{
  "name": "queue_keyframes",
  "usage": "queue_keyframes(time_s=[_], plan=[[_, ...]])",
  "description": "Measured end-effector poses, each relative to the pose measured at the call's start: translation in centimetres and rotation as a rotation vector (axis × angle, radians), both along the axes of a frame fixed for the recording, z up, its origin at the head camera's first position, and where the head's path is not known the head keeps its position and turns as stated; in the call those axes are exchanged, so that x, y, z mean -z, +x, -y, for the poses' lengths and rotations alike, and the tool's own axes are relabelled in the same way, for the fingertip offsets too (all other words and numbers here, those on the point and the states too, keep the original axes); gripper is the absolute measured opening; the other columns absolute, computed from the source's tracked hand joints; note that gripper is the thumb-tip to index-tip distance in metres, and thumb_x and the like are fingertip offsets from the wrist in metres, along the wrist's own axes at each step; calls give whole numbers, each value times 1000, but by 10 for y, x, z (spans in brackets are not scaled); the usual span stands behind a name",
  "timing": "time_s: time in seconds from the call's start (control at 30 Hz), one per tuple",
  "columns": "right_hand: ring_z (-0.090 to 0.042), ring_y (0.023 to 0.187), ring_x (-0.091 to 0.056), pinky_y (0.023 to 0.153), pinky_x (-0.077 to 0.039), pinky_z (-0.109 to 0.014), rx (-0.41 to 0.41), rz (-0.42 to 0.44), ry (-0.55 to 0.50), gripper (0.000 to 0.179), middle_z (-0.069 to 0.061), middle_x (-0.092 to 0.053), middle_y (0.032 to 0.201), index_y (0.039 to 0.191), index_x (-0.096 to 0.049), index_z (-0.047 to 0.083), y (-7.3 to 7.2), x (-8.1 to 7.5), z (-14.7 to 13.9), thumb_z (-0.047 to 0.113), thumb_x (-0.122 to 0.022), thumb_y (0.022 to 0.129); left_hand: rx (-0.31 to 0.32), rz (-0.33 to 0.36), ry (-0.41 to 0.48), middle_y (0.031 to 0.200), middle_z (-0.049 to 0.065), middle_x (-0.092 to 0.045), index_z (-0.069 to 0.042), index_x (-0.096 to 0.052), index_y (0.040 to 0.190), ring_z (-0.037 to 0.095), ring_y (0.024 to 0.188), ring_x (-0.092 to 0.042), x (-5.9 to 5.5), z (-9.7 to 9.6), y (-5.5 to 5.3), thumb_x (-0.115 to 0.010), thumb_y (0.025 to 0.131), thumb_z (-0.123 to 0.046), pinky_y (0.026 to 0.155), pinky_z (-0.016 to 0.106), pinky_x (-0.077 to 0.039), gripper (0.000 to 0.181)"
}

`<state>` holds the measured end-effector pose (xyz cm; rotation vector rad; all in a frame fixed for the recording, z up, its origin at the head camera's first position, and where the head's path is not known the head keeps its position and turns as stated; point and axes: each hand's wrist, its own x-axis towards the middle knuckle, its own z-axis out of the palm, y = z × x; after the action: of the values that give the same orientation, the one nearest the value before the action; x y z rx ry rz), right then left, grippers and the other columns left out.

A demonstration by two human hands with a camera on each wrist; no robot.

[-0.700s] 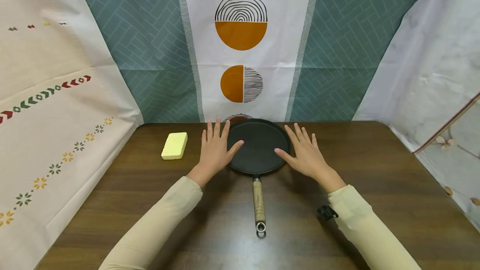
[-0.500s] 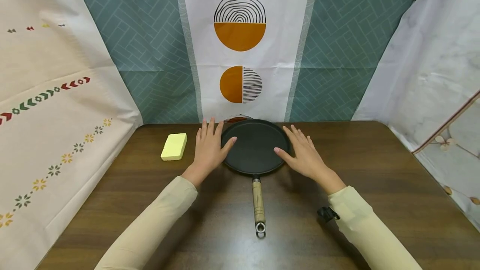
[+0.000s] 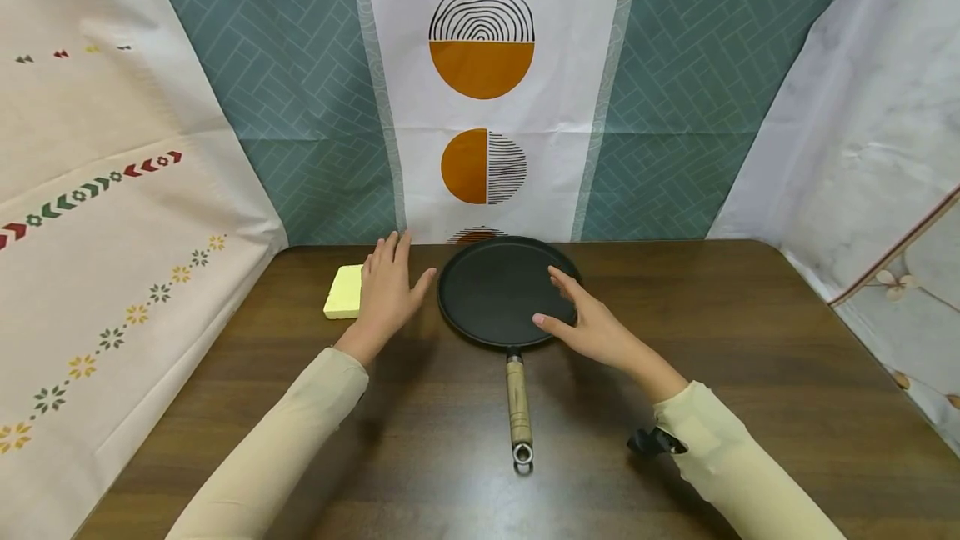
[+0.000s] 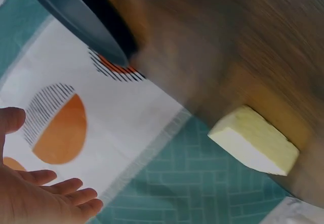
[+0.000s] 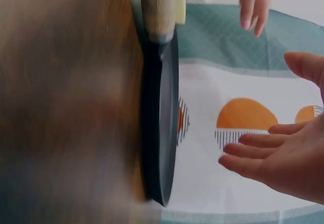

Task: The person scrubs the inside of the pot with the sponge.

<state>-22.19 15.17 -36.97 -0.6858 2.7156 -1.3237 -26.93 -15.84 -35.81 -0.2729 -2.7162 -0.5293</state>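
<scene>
Black round wooden-handled pan (image 3: pixel 497 294) is lying mid-frame, yellow rectangular block (image 3: pixel 342 292) centre-left. Left hand (image 3: pixel 385 288) and right hand (image 3: pixel 597 327) are hovering empty, fingers loosely spread. Looks like pre-grasp; gripping would need lowering, curling fingers.

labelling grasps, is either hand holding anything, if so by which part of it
Nothing is held: the left hand and right hand hover, clear of the pan and yellow block.

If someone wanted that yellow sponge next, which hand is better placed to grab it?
Probably the left hand: it holds nothing and overlaps the sponge in the head view. The right hand is also free, but it is over by the pan, farther away.
</scene>
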Motion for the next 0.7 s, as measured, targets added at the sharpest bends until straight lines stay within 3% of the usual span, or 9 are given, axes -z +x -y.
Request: queue_keyframes(time_s=[0.27,0.7], plan=[[-45,136,-32,107,-32,-54,-112,184,-152,76,-23,-29,152,154,-21,10,8,5,4,27,-65,94,-62,81,-10,151,29,-24,-1,-19,152,48,139,-20,3,30,-12,-59,96,-33,110,62,-15,76],[-33,128,-48,102,-40,-47,-163,457,-284,73,-22,-38,147,150,-30,7,17,22,6,29,-67,92,-130,167,26,149,34,-21,0,-18,152,52,136,-18,23,76,-30,-55,97,-32,105,65,-20,74]])
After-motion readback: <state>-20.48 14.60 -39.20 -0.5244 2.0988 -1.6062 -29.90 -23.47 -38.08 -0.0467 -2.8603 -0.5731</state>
